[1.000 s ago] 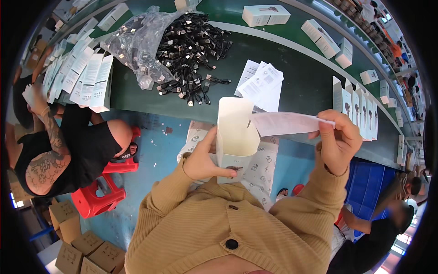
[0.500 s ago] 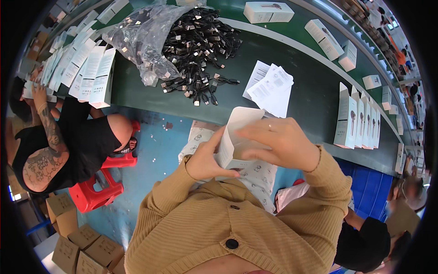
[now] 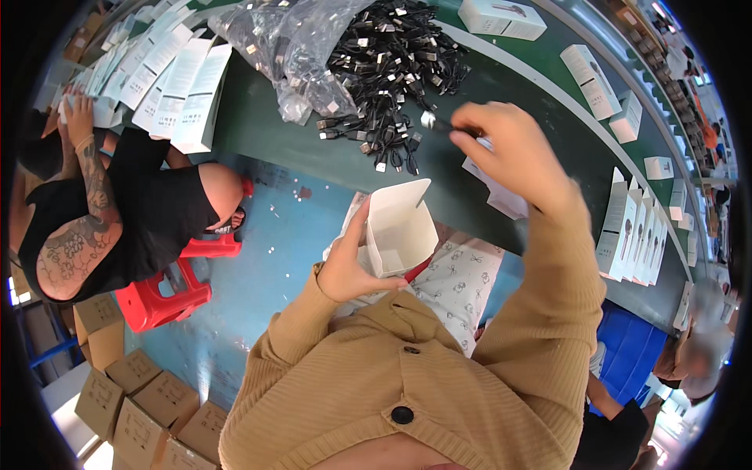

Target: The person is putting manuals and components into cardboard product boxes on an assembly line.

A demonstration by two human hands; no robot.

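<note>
An upright white carton (image 3: 385,254) with its top flap raised is held by my left hand (image 3: 348,258), thumb in front and fingers round the side. My right hand (image 3: 509,145) is raised over the table, pinching a short black USB cable (image 3: 441,124) whose metal plug points left. Left of that hand lies a large heap of black USB cables (image 3: 399,59), spilling from a clear plastic bag (image 3: 301,59). Printed leaflets (image 3: 505,200) lie on the dark green table under my right hand and wrist, partly hidden by them.
Standing cartons form a row (image 3: 634,231) on the right and another (image 3: 180,98) on the left. More boxes lie along the far strip (image 3: 591,82). At left, a person (image 3: 102,211) sits by red stools (image 3: 164,298); brown cardboard boxes (image 3: 157,399) are stacked lower left.
My right hand has left the carton's opening, moved up to the cable heap and taken hold of a cable. The carton in my left hand now shows its inside more openly.
</note>
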